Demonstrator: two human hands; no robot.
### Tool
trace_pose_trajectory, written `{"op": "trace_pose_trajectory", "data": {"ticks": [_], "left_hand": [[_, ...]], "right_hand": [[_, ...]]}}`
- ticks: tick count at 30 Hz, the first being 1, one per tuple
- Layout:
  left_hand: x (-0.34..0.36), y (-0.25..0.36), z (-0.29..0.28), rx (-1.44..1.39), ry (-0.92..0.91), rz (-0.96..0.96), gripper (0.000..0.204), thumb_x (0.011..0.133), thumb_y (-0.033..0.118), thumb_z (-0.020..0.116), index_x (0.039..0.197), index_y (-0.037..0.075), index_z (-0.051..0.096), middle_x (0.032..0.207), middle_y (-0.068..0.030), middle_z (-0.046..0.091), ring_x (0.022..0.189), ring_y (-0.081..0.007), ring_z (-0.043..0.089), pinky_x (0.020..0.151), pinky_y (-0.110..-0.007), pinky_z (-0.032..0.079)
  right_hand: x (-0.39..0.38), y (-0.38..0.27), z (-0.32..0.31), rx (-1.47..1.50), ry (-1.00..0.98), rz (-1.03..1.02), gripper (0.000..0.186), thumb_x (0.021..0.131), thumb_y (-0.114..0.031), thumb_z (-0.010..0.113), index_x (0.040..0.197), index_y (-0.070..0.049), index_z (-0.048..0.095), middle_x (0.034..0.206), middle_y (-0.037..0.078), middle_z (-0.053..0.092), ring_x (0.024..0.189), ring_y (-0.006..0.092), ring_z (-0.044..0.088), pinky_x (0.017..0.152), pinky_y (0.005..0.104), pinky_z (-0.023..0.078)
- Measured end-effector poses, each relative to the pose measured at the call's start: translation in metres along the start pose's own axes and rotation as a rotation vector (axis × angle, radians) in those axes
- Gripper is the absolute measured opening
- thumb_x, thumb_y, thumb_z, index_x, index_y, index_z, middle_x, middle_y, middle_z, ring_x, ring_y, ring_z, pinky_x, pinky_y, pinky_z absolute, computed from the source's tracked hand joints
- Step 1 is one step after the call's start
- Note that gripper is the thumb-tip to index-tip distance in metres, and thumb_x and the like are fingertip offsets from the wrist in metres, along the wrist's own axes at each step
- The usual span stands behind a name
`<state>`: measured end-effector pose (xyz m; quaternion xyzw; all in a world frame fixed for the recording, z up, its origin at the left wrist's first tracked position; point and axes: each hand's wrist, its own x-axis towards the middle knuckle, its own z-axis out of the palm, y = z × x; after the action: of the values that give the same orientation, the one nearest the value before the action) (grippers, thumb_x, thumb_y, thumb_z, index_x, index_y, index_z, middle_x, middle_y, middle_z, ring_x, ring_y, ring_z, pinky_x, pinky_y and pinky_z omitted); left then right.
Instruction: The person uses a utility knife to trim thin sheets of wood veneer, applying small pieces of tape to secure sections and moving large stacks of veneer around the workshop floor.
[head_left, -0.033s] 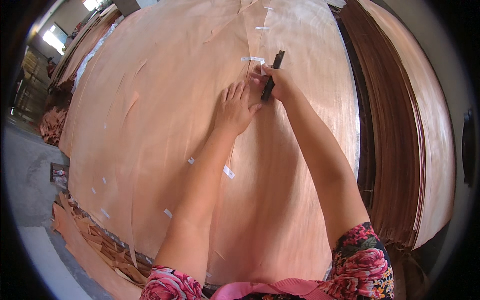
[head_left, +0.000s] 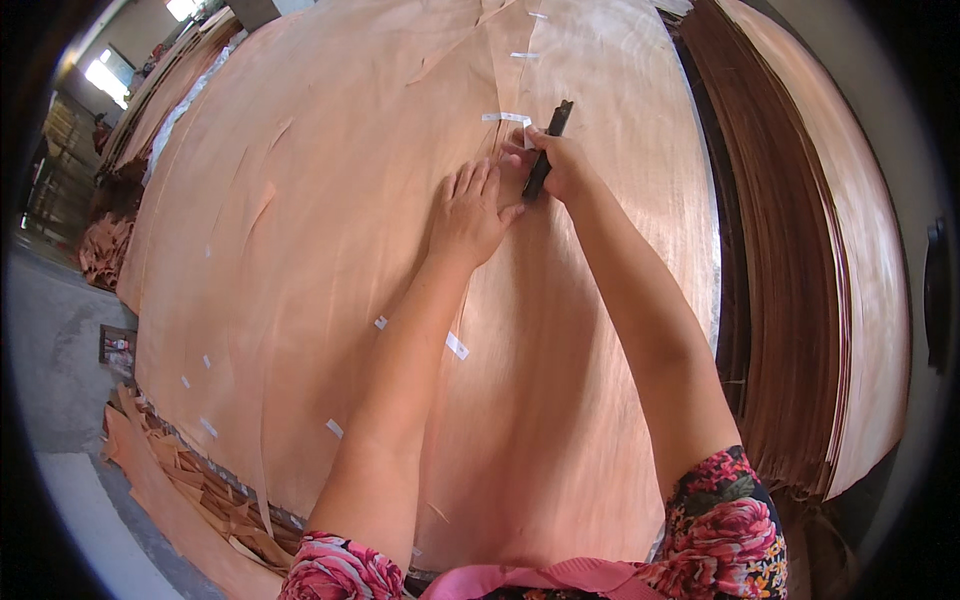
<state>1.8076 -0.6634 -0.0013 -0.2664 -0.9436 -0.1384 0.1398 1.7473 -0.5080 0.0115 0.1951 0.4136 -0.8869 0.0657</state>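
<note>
A broad, thin sheet of pale reddish wood veneer (head_left: 330, 210) lies before me, with a lengthwise seam and several short white tape pieces on it. My left hand (head_left: 468, 215) presses flat on the veneer beside the seam, fingers spread. Just right of it, my right hand (head_left: 562, 168) grips a long, narrow black tool (head_left: 538, 178) whose exact kind I cannot make out. A strip of white tape (head_left: 529, 131) hangs at that hand's fingertips, close to a tape piece (head_left: 505, 117) stuck across the seam. Part of the right fingers is hidden behind the tool.
To the right stands a tall stack of veneer sheets (head_left: 790, 250), parted from my sheet by a dark gap. Broken veneer scraps (head_left: 195, 490) lie at the lower left by the grey floor (head_left: 60, 330). More stacked veneer (head_left: 185, 85) stands at the far left.
</note>
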Motion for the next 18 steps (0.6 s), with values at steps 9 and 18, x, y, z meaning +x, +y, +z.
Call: {"op": "trace_pose_trajectory", "data": {"ticks": [9, 18], "left_hand": [[0.025, -0.012, 0.010, -0.019, 0.070, 0.004, 0.071, 0.077, 0.036, 0.057, 0.133, 0.007, 0.024, 0.131, -0.0137, 0.035, 0.123, -0.0302, 0.030, 0.103, -0.039, 0.022], [0.032, -0.010, 0.013, -0.084, -0.040, -0.076, 0.070, 0.077, 0.042, 0.055, 0.130, 0.003, 0.030, 0.135, -0.0115, 0.031, 0.127, -0.0270, 0.024, 0.106, -0.037, 0.016]], "right_hand": [[0.016, -0.019, 0.003, -0.486, 0.020, -0.083, 0.011, 0.080, -0.011, 0.060, 0.083, -0.001, 0.058, 0.070, 0.008, 0.059, 0.052, 0.0129, 0.052, 0.046, 0.0236, 0.043], [0.031, -0.018, 0.024, -0.868, 0.029, -0.095, 0.013, 0.075, -0.012, 0.065, 0.072, 0.000, 0.060, 0.061, 0.006, 0.056, 0.048, 0.0112, 0.051, 0.039, 0.0219, 0.039]]}}
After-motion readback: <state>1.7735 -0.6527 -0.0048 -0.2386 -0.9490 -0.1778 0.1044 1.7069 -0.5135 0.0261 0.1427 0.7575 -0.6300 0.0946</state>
